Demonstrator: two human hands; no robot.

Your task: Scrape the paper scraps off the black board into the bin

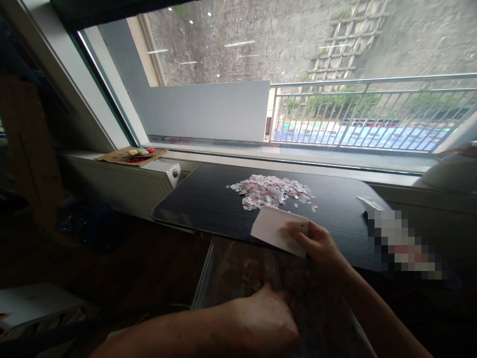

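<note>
My right hand [316,241] pinches a sheet of white card [276,226] by its right end, tilted over the front edge of the black table [201,199]. Just behind the card lies a loose pile of small cut paper pieces [270,189], whitish with some pink. Below the table edge is a clear plastic bin [203,276] with some paper bits inside. My left hand [266,313] is closed at the bin's near right side, its thumb and a finger on either side of the rim; its other fingers are hidden in shadow.
A pixelated item [404,243] lies on the table's right end, beside a small clear packet [368,202]. Behind the table run the window sill and glass. A radiator [156,176] stands to the left, with cardboard [112,156] and small coloured things on top.
</note>
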